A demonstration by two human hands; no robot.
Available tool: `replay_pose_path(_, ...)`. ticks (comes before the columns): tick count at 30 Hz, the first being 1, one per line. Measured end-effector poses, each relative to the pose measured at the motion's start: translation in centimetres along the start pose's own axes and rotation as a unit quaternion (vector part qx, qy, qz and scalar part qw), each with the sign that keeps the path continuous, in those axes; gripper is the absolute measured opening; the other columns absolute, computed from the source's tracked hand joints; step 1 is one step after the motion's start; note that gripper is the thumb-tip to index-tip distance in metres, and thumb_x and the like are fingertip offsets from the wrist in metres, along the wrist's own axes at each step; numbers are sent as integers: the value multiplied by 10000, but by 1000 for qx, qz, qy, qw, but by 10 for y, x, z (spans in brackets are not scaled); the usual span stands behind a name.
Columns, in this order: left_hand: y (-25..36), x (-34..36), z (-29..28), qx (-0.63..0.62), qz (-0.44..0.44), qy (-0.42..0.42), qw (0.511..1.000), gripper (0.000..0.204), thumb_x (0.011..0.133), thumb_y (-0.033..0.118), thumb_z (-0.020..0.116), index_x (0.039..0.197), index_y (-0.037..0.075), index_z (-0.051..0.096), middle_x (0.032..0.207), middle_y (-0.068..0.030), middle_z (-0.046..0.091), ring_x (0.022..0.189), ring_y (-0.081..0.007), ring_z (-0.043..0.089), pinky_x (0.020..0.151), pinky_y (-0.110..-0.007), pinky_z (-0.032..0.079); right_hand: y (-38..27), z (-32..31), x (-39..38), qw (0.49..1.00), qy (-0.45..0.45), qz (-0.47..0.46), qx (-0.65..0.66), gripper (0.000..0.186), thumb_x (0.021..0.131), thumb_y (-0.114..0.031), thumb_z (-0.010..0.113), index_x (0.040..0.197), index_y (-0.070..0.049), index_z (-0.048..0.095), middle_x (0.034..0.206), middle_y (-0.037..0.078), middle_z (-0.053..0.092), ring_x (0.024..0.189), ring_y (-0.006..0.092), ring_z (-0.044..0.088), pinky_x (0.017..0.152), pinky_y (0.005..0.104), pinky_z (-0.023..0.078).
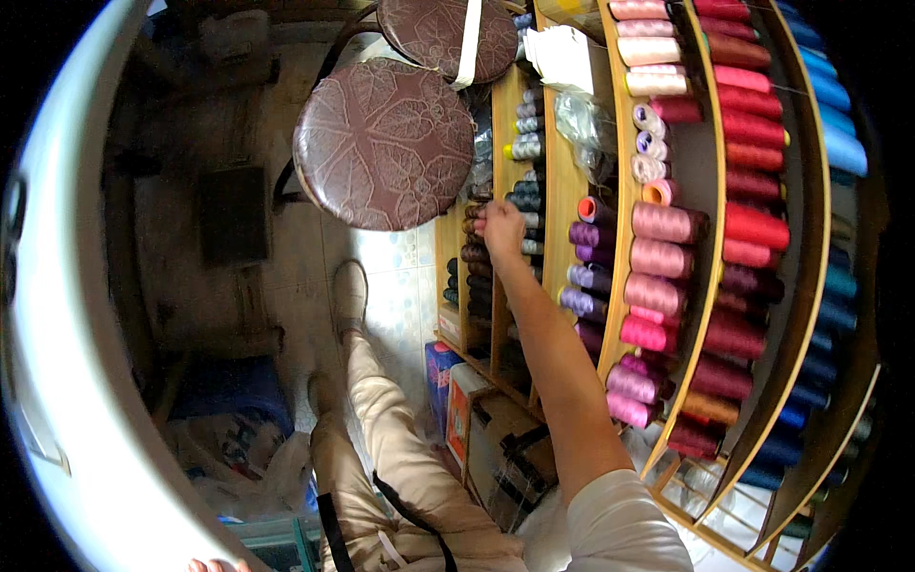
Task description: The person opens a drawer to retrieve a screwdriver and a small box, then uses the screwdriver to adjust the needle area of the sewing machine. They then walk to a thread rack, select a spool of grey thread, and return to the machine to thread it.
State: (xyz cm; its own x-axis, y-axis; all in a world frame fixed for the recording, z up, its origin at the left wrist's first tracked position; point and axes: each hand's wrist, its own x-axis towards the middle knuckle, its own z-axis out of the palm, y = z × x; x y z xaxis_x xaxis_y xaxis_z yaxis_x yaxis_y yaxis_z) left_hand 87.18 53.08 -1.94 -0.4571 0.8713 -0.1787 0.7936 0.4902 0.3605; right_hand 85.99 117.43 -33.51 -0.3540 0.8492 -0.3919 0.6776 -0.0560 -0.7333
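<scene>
My right hand reaches into a wooden rack, its bent fingers closed at a spool of brown thread in the low shelf column. The palm side is turned away, so the grip shows only in part. More dark brown spools lie stacked just below it, and dark grey-green spools lie in the column to its right. Of my left hand, only fingertips show at the bottom edge, slightly apart beside a white curved surface; I see nothing in them.
Rows of pink, red and blue spools fill the rack at right. Two brown patterned round stools stand ahead, against the rack. Boxes sit under it, near my legs. Plastic bags lie at lower left.
</scene>
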Motion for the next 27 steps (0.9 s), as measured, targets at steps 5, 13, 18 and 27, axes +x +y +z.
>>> replay_pose_path(5, -1, -31, 18, 28, -36, -12, 999, 106, 890, 136, 565, 824, 62, 527, 1297, -199, 579, 1171, -583, 466, 893, -750, 407, -31, 13, 96, 958, 92, -108, -250, 395, 892, -132, 573, 1204, 103, 517, 914, 271, 673, 835, 386, 686, 717, 469, 546)
replay_pose_path(13, 0, -12, 7, 69, -9, -34, 997, 132, 901, 152, 558, 782, 96, 556, 1250, -146, 605, 1212, -601, 418, 961, -785, 319, -114, 31, 149, 651, 178, -352, -648, 596, 847, -94, 621, 1336, 150, 382, 1311, 295, 526, 1182, 394, 543, 1031, 384, 430)
replay_pose_path(18, 0, 14, -6, 118, 51, -59, 990, 130, 918, 160, 534, 799, 112, 549, 1257, -137, 604, 1179, -604, 435, 904, -802, 352, -101, 26, 211, 767, 115, -178, -606, 368, 887, -91, 556, 1177, 124, 488, 1184, 307, 587, 1100, 401, 601, 947, 417, 499)
replay_pose_path(27, 0, -15, 1, 88, 51, -55, 993, 79, 914, 184, 546, 858, 131, 528, 1194, -139, 641, 1081, -583, 486, 865, -799, 377, -115, 28, 217, 801, 88, -114, -580, 300, 958, -112, 527, 1214, 41, 498, 1110, 249, 636, 1050, 340, 657, 877, 399, 552)
